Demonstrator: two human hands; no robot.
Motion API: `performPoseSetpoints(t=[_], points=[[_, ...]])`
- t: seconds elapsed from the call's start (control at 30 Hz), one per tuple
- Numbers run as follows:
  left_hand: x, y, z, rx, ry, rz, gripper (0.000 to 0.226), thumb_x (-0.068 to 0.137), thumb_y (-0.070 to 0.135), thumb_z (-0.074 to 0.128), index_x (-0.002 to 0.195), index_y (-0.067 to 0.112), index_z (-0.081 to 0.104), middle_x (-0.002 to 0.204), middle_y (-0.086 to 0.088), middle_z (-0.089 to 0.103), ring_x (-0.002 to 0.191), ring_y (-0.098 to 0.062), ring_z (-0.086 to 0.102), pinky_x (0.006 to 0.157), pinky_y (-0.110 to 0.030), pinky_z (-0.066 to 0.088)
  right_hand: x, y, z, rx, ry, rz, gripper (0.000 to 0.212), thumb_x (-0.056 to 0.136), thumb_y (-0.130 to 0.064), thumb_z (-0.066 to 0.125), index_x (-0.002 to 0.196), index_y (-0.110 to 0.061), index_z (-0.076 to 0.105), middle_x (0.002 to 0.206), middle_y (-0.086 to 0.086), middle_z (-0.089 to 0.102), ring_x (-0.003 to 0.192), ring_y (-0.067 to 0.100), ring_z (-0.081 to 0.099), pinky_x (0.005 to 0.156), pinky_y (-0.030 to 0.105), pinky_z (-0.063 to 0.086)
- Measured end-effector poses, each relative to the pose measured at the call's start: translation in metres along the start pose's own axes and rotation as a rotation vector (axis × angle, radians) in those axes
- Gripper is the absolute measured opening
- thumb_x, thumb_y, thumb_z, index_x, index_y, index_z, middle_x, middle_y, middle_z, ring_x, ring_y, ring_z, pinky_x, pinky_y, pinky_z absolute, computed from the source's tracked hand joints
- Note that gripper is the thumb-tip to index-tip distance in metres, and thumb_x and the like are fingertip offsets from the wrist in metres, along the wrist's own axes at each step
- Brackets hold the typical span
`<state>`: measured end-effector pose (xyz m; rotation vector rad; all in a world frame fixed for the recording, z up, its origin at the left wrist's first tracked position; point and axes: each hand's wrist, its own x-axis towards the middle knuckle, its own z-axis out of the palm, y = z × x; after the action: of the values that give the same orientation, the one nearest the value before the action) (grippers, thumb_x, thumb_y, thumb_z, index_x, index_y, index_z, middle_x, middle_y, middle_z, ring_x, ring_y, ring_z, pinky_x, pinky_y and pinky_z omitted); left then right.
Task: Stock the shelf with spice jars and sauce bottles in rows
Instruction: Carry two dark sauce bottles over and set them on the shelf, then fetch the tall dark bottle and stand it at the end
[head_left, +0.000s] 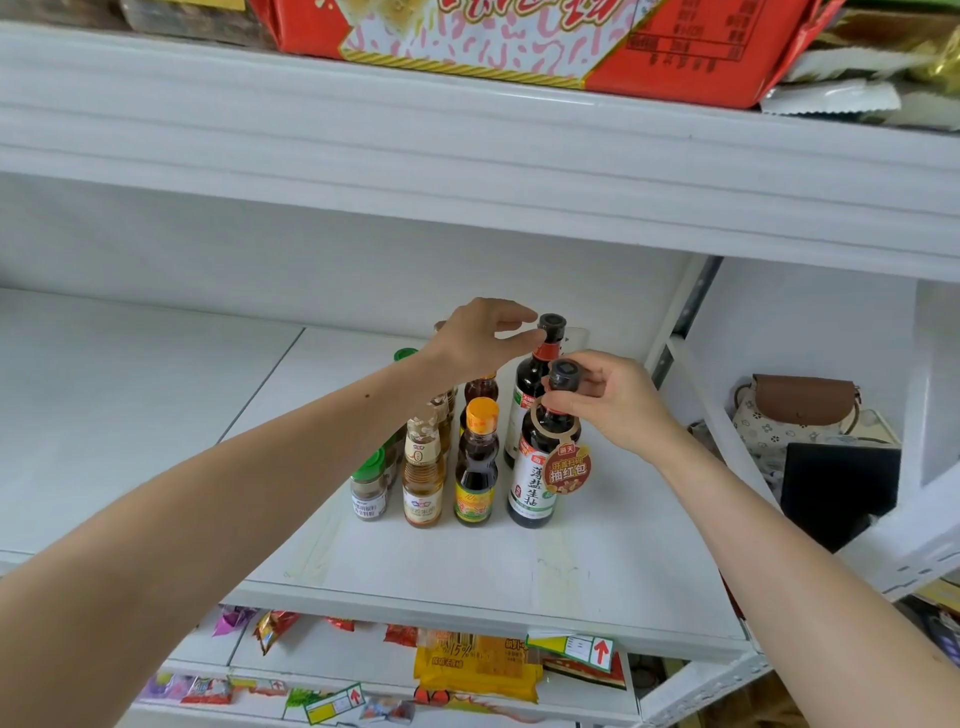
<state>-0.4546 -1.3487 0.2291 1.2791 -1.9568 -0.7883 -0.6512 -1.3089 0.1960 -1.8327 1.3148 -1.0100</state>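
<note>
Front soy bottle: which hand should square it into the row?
Right. The right hand already grips the front soy bottle at its cap; the left hand is further back, at the rear bottle.

Above my head: a red printed carton (545, 41) on the upper board, crinkled silver and gold wrappers (852, 88) just beside it on my right. In the side bay to my right, a patterned handbag with brown flap (800, 410), a black box (836, 488) in front of it. Below: yellow packets (478, 667), small bright sachets (275, 629), arrow price tags (587, 649).
</note>
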Motion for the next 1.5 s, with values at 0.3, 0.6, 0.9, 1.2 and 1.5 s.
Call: performPoseSetpoints(t=[0.3,0.6,0.9,1.2,1.5], points=[[-0.009,0.003,0.003,0.004,0.014,0.023,0.041,0.091,0.035,0.064,0.128,0.017,0.062,0.134,0.003,0.061,0.123,-0.009,0.056,0.106,-0.029,0.045,-0.011,0.001,0.000,-0.059,0.056,0.002,0.047,0.073,-0.015,0.083,0.116,-0.021,0.066,0.106,-0.014,0.070,0.096,-0.002,0.065,0.097,0.032,0.052],[-0.044,0.015,-0.005,-0.001,0.199,0.021,0.044,0.091,0.034,0.066,0.131,0.017,0.060,0.133,0.002,0.062,0.122,-0.009,0.057,0.105,-0.028,0.045,-0.033,-0.020,-0.001,-0.049,0.280,-0.129,0.033,0.087,-0.028,0.070,0.119,-0.022,0.062,0.112,-0.017,0.065,0.108,-0.002,0.059,0.097,0.022,0.047],[-0.140,0.024,-0.007,-0.048,0.544,-0.060,0.030,0.090,0.023,0.067,0.120,0.017,0.067,0.116,0.009,0.067,0.108,-0.003,0.061,0.094,-0.021,0.048,-0.076,-0.040,0.043,-0.027,0.341,-0.496,0.019,0.092,-0.013,0.062,0.111,-0.010,0.064,0.108,-0.008,0.059,0.103,0.011,0.060,0.090,0.025,0.049],[-0.289,0.005,-0.005,-0.015,0.749,-0.294,0.027,0.089,0.027,0.069,0.116,0.022,0.068,0.113,0.015,0.066,0.106,0.000,0.061,0.097,-0.031,0.050,-0.146,-0.063,0.138,0.110,0.057,-0.551,0.017,0.095,-0.012,0.059,0.110,-0.007,0.064,0.107,0.003,0.064,0.098,0.013,0.061,0.085,0.018,0.049],[-0.472,-0.001,-0.013,0.011,1.010,-0.510,0.021,0.085,0.027,0.071,0.105,0.026,0.072,0.096,0.014,0.070,0.095,0.001,0.064,0.090,-0.029,0.053,-0.251,-0.115,0.254,0.204,-0.253,-0.587,0.014,0.095,-0.014,0.060,0.108,-0.015,0.064,0.104,-0.003,0.062,0.095,0.009,0.060,0.082,0.014,0.047]])
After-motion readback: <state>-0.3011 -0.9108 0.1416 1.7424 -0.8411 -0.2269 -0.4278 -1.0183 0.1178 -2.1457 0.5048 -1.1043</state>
